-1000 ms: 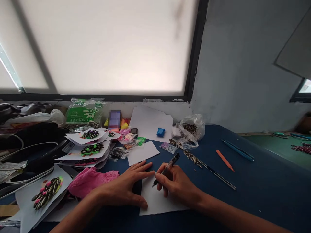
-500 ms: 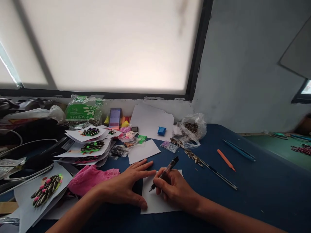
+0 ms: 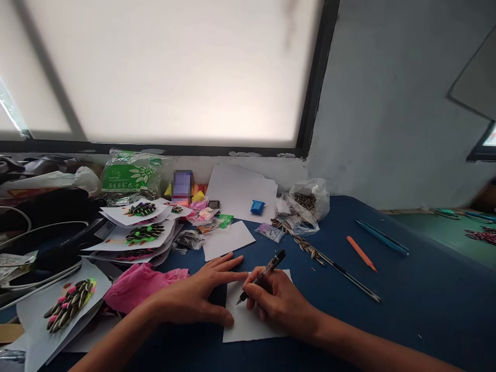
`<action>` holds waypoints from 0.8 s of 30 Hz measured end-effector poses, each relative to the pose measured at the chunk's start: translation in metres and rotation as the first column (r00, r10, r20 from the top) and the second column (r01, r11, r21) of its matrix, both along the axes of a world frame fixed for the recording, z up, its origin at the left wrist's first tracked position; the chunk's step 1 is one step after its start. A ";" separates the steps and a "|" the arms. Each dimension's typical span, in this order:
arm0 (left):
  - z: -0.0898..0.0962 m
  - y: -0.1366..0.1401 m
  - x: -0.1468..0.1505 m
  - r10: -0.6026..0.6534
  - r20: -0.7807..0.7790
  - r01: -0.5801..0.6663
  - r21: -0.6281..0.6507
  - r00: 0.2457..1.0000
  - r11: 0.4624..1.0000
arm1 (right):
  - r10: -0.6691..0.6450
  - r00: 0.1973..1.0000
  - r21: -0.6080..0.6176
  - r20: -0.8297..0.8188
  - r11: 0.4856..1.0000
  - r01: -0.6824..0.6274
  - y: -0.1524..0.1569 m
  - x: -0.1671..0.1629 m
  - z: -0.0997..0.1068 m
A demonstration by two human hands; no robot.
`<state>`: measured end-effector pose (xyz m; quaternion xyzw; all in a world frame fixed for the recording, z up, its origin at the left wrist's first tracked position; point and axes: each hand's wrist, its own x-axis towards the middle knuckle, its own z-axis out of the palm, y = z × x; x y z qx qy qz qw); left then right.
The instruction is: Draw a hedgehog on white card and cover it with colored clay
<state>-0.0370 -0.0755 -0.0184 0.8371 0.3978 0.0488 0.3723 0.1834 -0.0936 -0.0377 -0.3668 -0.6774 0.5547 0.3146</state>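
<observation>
Now we pin one white sheet (image 3: 251, 325) flat-handed with our left hand (image 3: 197, 297) while our right hand (image 3: 277, 302) keeps a closed grip on one black pen (image 3: 261, 276) over the desk (image 3: 406, 310).

Matt white paper sheet (image 3: 253, 323), smooth, under glossy black-and-clear plastic pen (image 3: 262, 274). Dark blue worktop (image 3: 406, 305), matt, cloth-like cover. Crumpled pink cloth (image 3: 137, 287), soft and matt. Shiny clear plastic bag (image 3: 308, 204) of striped seeds. Glossy blue plastic piece (image 3: 257, 207). Matt orange stick (image 3: 360, 254).
</observation>
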 end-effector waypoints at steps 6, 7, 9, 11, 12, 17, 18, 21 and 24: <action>-0.001 0.001 0.000 0.004 -0.004 -0.004 -0.003 1.000 1.000 | -0.018 1.000 0.064 0.002 0.998 0.018 0.001 0.005 0.006; 0.000 0.001 0.000 0.003 -0.001 -0.003 -0.003 1.000 1.000 | -0.030 0.999 0.097 0.010 0.995 0.029 0.001 0.006 0.007; 0.001 0.001 0.000 0.001 0.005 -0.001 -0.003 1.000 1.000 | -0.047 0.999 0.126 0.021 0.991 0.044 0.000 0.007 0.009; 0.002 0.001 0.000 -0.005 0.000 0.005 -0.001 1.000 1.000 | -0.043 0.999 0.085 0.030 0.996 0.040 0.000 0.007 0.010; 0.003 0.001 0.000 -0.009 -0.006 0.009 -0.001 1.000 1.000 | -0.038 0.999 0.058 0.034 0.998 0.036 -0.001 0.007 0.010; 0.003 0.002 0.000 -0.019 -0.020 0.019 -0.004 1.000 1.000 | -0.024 0.999 0.029 0.037 0.999 0.023 -0.003 0.005 0.010; 0.003 0.002 0.000 -0.020 -0.021 0.020 -0.002 1.000 1.000 | -0.023 0.999 0.034 0.035 0.999 0.022 -0.003 0.005 0.010; 0.002 0.001 -0.001 -0.025 -0.029 0.025 0.000 0.999 1.000 | -0.021 0.999 0.036 0.035 0.999 0.020 -0.002 0.006 0.009; 0.003 0.001 0.000 -0.021 -0.041 0.021 -0.005 0.999 1.000 | -0.015 0.999 0.045 0.046 0.999 0.013 -0.002 0.006 0.008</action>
